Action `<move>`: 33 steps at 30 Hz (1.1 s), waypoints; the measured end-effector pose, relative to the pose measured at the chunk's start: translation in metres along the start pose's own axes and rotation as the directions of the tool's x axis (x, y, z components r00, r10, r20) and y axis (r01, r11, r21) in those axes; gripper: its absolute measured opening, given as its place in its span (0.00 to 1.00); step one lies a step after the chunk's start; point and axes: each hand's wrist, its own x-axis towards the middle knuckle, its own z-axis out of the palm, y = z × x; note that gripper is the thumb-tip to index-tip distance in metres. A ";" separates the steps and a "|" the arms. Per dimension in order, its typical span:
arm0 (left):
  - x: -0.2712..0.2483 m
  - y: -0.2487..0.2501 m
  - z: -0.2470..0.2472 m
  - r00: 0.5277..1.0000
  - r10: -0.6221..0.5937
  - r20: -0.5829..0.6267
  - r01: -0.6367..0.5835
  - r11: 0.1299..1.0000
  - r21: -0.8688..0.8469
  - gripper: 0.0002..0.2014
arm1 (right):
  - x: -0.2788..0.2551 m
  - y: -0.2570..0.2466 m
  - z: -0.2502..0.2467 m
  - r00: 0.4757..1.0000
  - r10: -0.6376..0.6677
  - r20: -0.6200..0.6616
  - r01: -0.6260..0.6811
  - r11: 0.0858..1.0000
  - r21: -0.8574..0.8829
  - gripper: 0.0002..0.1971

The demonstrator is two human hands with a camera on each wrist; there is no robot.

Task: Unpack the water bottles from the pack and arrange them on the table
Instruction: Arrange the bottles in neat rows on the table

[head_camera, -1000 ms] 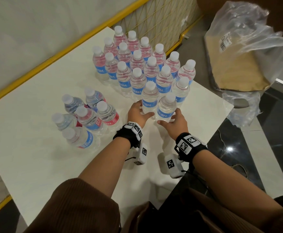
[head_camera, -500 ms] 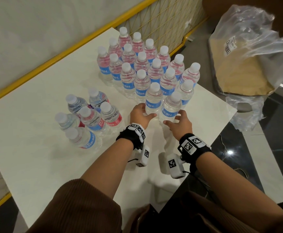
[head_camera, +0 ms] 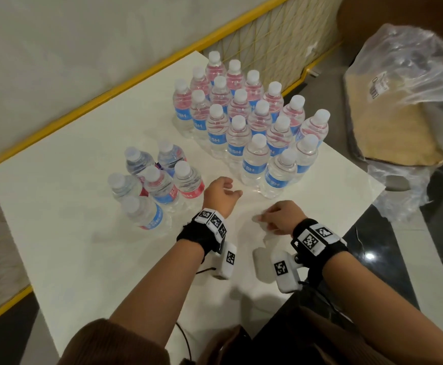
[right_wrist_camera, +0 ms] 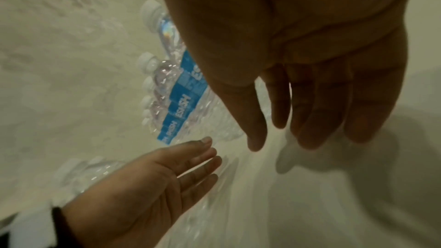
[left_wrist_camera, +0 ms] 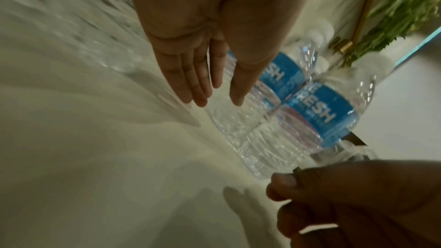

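Note:
Several upright water bottles [head_camera: 246,119] with white caps and blue labels stand in a tight block at the far right of the white table [head_camera: 70,233]. The two nearest bottles [head_camera: 278,175] form its front row and show again in the left wrist view [left_wrist_camera: 317,116]. My left hand [head_camera: 221,194] hovers just in front of them, fingers straight and empty [left_wrist_camera: 203,74]. My right hand [head_camera: 281,217] is a little nearer the table's edge, with relaxed fingers [right_wrist_camera: 305,116] holding nothing. Neither hand touches a bottle.
A looser cluster of several bottles [head_camera: 157,185] stands left of my left hand. Off the table's right side lies the crumpled plastic wrap [head_camera: 410,75] over a cardboard tray [head_camera: 389,133]. A yellow-framed barrier [head_camera: 267,35] runs behind the table.
Both hands have let go of the two front bottles and drawn back toward me. Those two bottles stay standing at the front of the block.

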 end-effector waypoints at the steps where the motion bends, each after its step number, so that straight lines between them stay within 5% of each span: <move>1: -0.006 -0.005 -0.005 1.000 -0.008 -0.023 0.008 1.000 -0.029 0.15 | -0.002 -0.004 0.005 0.999 -0.028 0.042 0.028 1.000 0.002 0.16; 6: -0.033 -0.028 -0.031 0.994 -0.047 -0.100 0.046 0.999 -0.012 0.07 | -0.014 -0.048 0.046 0.944 -0.327 0.050 0.327 0.945 -0.003 0.17; 12: -0.045 -0.037 -0.066 0.986 -0.074 -0.152 0.092 0.989 0.113 0.12 | -0.028 -0.099 0.089 0.814 -0.578 0.060 0.576 0.816 0.036 0.36; 18: -0.042 -0.048 -0.072 0.972 -0.145 -0.183 0.174 0.973 0.153 0.14 | -0.037 -0.107 0.098 0.800 -0.600 0.020 0.597 0.799 0.070 0.31; 33: -0.008 -0.027 -0.055 0.947 -0.286 -0.146 0.278 0.958 -0.073 0.30 | -0.059 -0.042 0.045 0.818 -0.563 -0.122 0.572 0.817 0.066 0.31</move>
